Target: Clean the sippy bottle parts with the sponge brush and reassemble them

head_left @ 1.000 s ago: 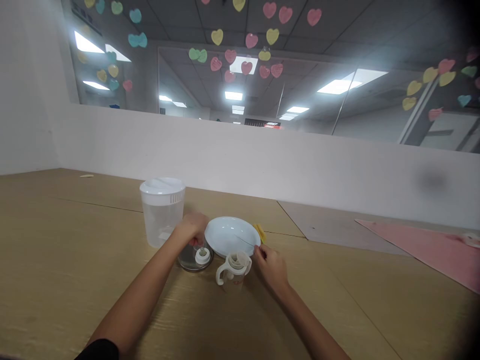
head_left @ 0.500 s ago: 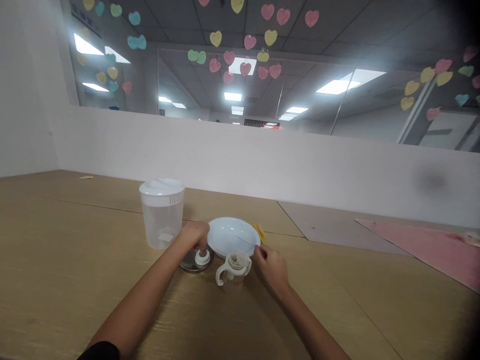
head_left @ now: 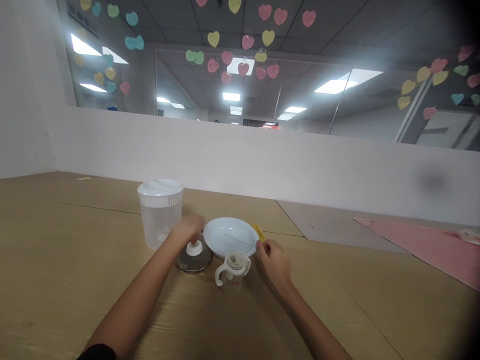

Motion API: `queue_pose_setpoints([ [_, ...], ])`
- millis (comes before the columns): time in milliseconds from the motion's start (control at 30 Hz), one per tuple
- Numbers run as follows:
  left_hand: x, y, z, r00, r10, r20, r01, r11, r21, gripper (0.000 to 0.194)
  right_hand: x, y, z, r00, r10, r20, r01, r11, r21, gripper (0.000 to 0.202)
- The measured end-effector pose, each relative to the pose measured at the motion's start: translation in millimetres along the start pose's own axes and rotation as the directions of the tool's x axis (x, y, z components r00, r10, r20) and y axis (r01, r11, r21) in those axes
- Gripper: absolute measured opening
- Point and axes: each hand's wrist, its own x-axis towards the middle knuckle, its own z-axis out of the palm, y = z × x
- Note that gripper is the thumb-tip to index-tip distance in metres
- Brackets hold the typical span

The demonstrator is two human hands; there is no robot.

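Note:
My left hand point(head_left: 192, 228) is blurred, with its fingers down at a small white ring-shaped piece point(head_left: 194, 248) over a round metal dish point(head_left: 194, 262). Whether the fingers grip that piece is unclear. In my right hand point(head_left: 274, 260) a thin straight stick point(head_left: 240, 240) is pinched, and it reaches left over a white oval bowl point(head_left: 228, 227). Just in front of the bowl stands a clear cup with white handles point(head_left: 234, 272), its top open. A yellow object point(head_left: 258, 231) lies at the bowl's right edge, behind my right hand.
Behind my left forearm stands a clear plastic bucket with a white lid point(head_left: 160, 215). A grey sheet point(head_left: 322, 225) and a pink cloth point(head_left: 420, 242) lie on the right of the wooden table point(head_left: 93, 240). A white wall point(head_left: 225, 155) rises behind it.
My left hand has moved slightly left and up, and the white piece has shifted left and up with it. The stick now reaches farther left over the bowl.

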Motion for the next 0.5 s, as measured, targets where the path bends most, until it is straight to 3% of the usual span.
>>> queue_pose_setpoints([
  [133, -30.3, -0.1, -16.4, 0.977, 0.079, -0.198, -0.071, 0.996, 0.046, 0.021, 0.5, -0.9, -1.7, 0.988, -0.06, -0.142, 0.081, 0.987, 0.142, 0.04],
  [200, -45.4, 5.2, -20.2, 0.94, 0.145, -0.308, -0.133, 0.989, 0.059, 0.022, -1.0, -3.8, -4.0, 0.971, -0.079, -0.225, 0.129, 0.967, 0.218, 0.036],
  [267, -58.3, 13.3, -20.8, 0.876, 0.248, -0.414, -0.24, 0.968, 0.071, 0.019, -4.5, -8.1, -7.6, 0.943, -0.107, -0.315, 0.195, 0.945, 0.263, 0.03],
  [400, -74.3, 31.8, -15.8, 0.764, 0.426, -0.485, -0.432, 0.896, 0.107, 0.014, -14.5, -17.6, -16.2, 0.844, -0.257, -0.47, 0.404, 0.882, 0.244, 0.021],
  [500, -78.8, 43.6, -10.5, 0.718, 0.496, -0.488, -0.499, 0.856, 0.136, 0.015, -20.5, -25.0, -20.1, 0.766, -0.429, -0.478, 0.566, 0.803, 0.186, 0.03],
])
